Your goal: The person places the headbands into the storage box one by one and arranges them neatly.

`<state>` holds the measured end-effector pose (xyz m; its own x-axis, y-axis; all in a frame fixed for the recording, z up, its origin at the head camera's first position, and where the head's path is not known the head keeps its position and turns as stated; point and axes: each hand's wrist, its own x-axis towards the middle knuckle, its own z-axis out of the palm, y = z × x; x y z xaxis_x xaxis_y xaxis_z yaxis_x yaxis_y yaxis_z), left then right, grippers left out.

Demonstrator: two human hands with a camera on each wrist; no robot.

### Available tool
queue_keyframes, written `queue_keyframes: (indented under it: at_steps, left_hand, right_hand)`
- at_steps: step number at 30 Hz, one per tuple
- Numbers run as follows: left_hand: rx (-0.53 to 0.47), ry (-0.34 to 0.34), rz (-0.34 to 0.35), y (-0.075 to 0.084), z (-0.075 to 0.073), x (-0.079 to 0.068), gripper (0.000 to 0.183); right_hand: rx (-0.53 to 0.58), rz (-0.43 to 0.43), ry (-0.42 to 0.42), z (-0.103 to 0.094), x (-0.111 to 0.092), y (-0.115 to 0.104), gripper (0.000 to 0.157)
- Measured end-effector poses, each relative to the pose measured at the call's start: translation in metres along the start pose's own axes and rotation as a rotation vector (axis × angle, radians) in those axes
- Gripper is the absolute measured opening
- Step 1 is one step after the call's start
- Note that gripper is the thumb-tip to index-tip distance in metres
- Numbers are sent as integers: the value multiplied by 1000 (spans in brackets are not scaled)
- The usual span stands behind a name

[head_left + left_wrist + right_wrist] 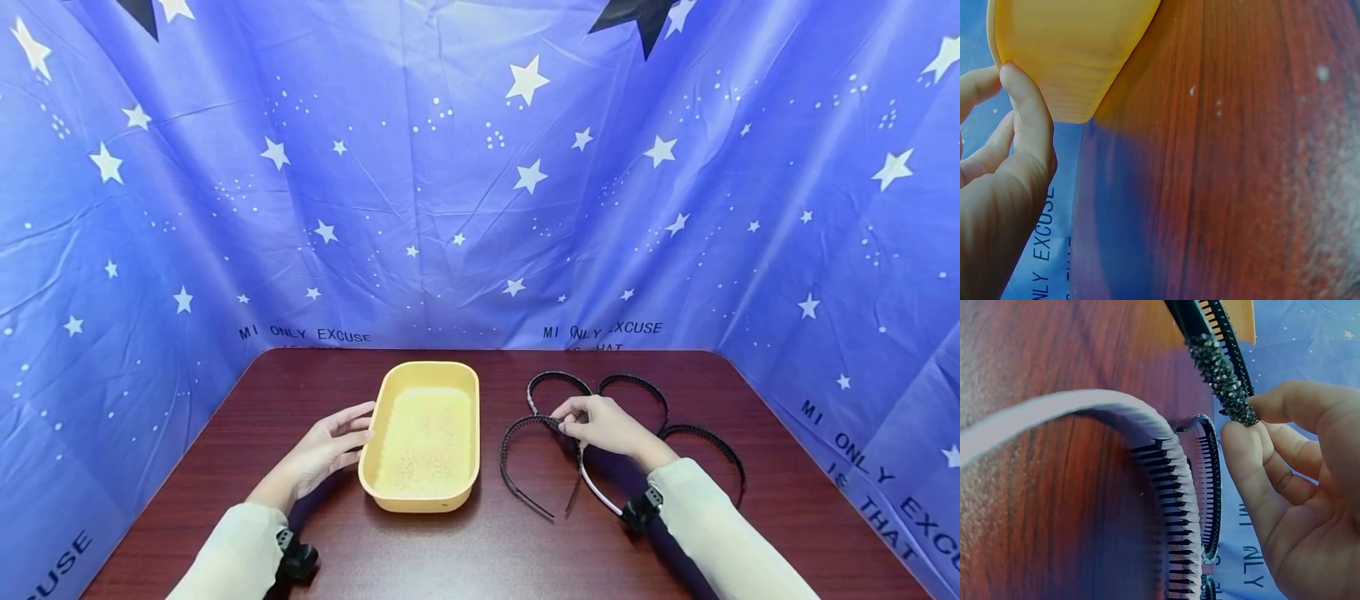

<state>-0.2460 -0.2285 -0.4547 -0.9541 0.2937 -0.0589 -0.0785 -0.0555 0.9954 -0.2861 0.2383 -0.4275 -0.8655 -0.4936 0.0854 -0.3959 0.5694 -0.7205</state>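
My right hand (pixel 606 423) pinches a black headband with a sparkly, beaded stretch (pixel 1217 372) between thumb and fingertips. In the head view this headband's arch hangs over the table's right half, its two ends toward the near side. A pale pink headband (pixel 1186 506) with black comb teeth lies under the right wrist. At the table's middle stands a yellow rectangular tray (pixel 423 433), with nothing in it but faint specks. Against its left outer wall rest the extended fingertips of my left hand (pixel 322 457); in the left wrist view, the thumb touches the tray's side.
More black headbands lie beyond and to the right of my right hand, among them a back one (pixel 633 379) and a right one (pixel 708 431). The dark red wooden table (pixel 300 383) meets a blue star-printed cloth (pixel 450 208) at the back and sides.
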Motion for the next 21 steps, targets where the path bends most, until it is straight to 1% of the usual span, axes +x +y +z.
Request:
queue_keyframes:
  at_steps: [4,9,15,21]
  left_hand:
    - [0,-2,0,-1,-1,0,66]
    - [4,7,-5,-1,-1,2,65]
    - [1,10,-5,-2,-1,2,65]
    - [-1,7,-6,-3,0,3,65]
  right_hand:
    - [-4,19,-2,-2,0,-3,18]
    - [25,20,-10,-7,1,-9,22]
    - [27,34,-21,-13,3,-14,23]
    - [18,12,-19,-17,8,-17,21]
